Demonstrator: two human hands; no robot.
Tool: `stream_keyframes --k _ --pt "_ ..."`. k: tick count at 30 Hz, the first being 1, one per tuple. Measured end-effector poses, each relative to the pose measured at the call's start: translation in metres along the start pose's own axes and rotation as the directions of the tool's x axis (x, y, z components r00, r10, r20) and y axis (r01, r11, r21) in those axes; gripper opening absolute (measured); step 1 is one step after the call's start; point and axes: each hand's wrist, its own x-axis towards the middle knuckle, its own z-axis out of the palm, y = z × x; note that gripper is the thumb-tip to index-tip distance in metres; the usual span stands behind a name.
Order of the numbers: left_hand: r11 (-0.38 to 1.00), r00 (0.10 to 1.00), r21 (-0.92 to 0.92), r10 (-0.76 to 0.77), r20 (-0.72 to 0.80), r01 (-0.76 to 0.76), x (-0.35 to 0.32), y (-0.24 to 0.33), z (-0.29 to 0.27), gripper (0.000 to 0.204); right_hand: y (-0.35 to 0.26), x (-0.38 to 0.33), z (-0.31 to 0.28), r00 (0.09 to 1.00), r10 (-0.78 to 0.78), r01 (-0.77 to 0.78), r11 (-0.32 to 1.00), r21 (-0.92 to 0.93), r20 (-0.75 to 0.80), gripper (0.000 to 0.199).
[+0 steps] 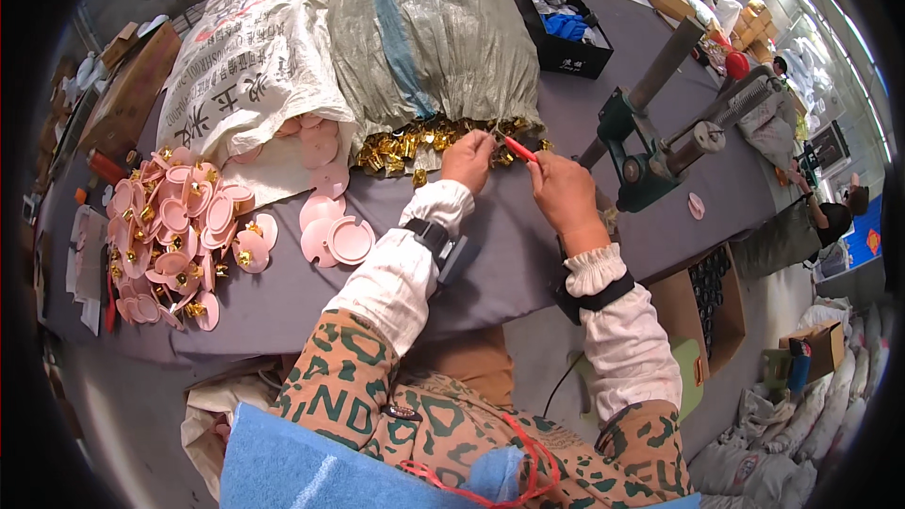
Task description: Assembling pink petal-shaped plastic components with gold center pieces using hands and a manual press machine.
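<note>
My right hand (568, 196) is closed round a slim tool with a red handle (520, 149). Its thin metal end points at the mouth of a large woven sack (452, 28) and meets the fingertips of my left hand (468, 160). Those fingers are pinched together at the sack's edge; what they grip is too small to make out. Shiny gold metal pieces (401, 151) spill from the mouth along the grey cloth on both sides of my left hand. A wide blue stripe runs down the sack.
Pink discs with gold pieces (174, 236) are heaped at the left. A white printed sack (255, 66) spills plain pink discs (325, 226). A green hand press (650, 151) stands at the right, behind a lone pink piece (696, 205). A black box (566, 42) holds blue items.
</note>
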Motion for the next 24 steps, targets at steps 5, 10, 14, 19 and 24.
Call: stream_keyframes --k 5,10,14,19,24 --pt "0.983 0.994 0.146 0.11 0.009 -0.11 -0.012 0.012 0.007 0.017 0.002 0.008 -0.002 0.999 -0.012 0.012 1.0 0.006 -0.046 0.017" --pt "0.998 1.0 -0.064 0.02 0.005 -0.019 -0.004 0.012 -0.002 0.016 0.011 0.007 0.013 0.989 0.059 -0.043 0.992 -0.12 0.136 0.018" --pt "0.955 1.0 -0.296 0.015 -0.022 -0.021 0.005 0.008 -0.012 0.019 -0.014 -0.018 -0.016 0.994 0.088 -0.081 0.992 0.097 -0.069 0.019" --pt "0.994 1.0 -0.11 -0.009 0.008 0.01 0.0 0.002 -0.02 0.022 -0.007 -0.035 -0.034 0.967 0.241 -0.208 0.935 0.288 -0.086 0.018" --pt "0.943 1.0 -0.333 -0.016 0.007 0.017 0.002 0.001 -0.008 0.02 0.006 -0.028 -0.004 0.941 0.308 -0.242 0.903 0.355 -0.14 0.019"
